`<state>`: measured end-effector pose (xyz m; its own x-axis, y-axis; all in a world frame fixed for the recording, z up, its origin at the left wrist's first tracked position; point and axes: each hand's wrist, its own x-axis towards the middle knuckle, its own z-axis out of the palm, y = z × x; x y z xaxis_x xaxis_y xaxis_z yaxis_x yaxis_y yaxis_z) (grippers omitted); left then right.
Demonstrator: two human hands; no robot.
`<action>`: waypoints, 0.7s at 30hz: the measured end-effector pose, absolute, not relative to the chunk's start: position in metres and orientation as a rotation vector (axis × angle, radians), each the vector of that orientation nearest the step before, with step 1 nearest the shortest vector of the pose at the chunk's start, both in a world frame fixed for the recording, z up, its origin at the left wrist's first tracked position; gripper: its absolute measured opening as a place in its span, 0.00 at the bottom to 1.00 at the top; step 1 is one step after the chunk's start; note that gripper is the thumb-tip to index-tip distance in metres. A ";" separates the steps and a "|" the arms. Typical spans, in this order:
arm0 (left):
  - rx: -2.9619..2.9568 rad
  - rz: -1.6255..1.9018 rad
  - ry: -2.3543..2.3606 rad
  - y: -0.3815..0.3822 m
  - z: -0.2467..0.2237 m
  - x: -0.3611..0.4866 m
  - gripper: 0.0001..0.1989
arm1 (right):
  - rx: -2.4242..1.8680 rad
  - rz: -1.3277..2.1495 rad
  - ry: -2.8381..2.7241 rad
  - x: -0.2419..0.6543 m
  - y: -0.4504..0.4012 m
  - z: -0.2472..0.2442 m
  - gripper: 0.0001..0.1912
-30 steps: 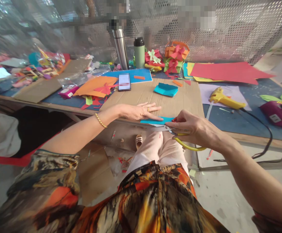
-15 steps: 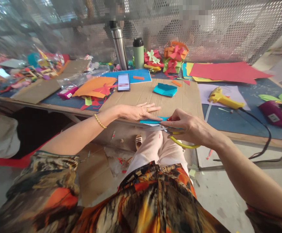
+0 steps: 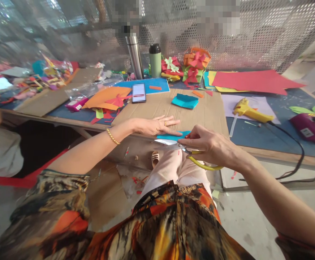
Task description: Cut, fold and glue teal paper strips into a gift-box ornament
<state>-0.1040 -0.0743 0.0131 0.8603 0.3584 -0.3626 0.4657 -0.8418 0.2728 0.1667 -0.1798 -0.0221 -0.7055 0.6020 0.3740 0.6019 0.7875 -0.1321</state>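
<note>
My left hand point(image 3: 153, 126) lies flat, fingers spread, on a brown cardboard sheet point(image 3: 157, 108) at the table's near edge. Its fingertips rest on a small strip of blue paper point(image 3: 171, 136), partly hidden under the fingers. My right hand point(image 3: 207, 144) is closed around scissors with yellow handles point(image 3: 203, 165). Their metal blades point(image 3: 171, 147) point left, just below the paper strip and beyond the table edge. A red bit shows at the right fingertips, too small to name. Farther back on the cardboard sits a folded teal paper piece point(image 3: 185, 101).
A yellow glue gun point(image 3: 251, 110) with a black cord lies right, near a purple tool point(image 3: 309, 126). A phone point(image 3: 138, 93), orange paper point(image 3: 106, 96) and scraps lie left. Behind stand a steel flask point(image 3: 134, 57), a green bottle point(image 3: 155, 61), paper flowers point(image 3: 192, 74) and red sheets point(image 3: 255, 81).
The scissors have tipped slightly, their blade tips now lower and farther from the blue strip. My left hand stays in place. At far left, another person's hand has drawn back from the bright screen.
</note>
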 end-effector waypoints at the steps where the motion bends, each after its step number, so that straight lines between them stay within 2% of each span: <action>1: 2.678 -0.429 0.614 -0.074 0.013 -0.104 0.39 | -0.910 0.000 -2.572 0.168 -0.183 -0.022 0.20; 5: 2.671 -0.422 0.589 -0.073 0.013 -0.106 0.40 | -0.970 0.036 -2.525 0.180 -0.203 -0.024 0.23; 8: 2.681 -0.397 0.563 -0.070 0.010 -0.108 0.41 | -1.068 -0.014 -2.465 0.190 -0.218 -0.027 0.21; 15: 2.688 -0.421 0.545 -0.066 0.006 -0.109 0.35 | -1.121 -0.085 -2.442 0.188 -0.228 -0.029 0.20; 21: 2.662 -0.398 0.567 -0.067 0.006 -0.109 0.34 | -1.124 -0.128 -2.433 0.185 -0.226 -0.034 0.21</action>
<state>-0.1094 -0.0673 0.0064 0.8780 0.3289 -0.3478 0.4391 -0.8426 0.3117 0.1845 -0.2257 -0.0335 -0.5640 0.6992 0.4393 0.7414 0.6630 -0.1034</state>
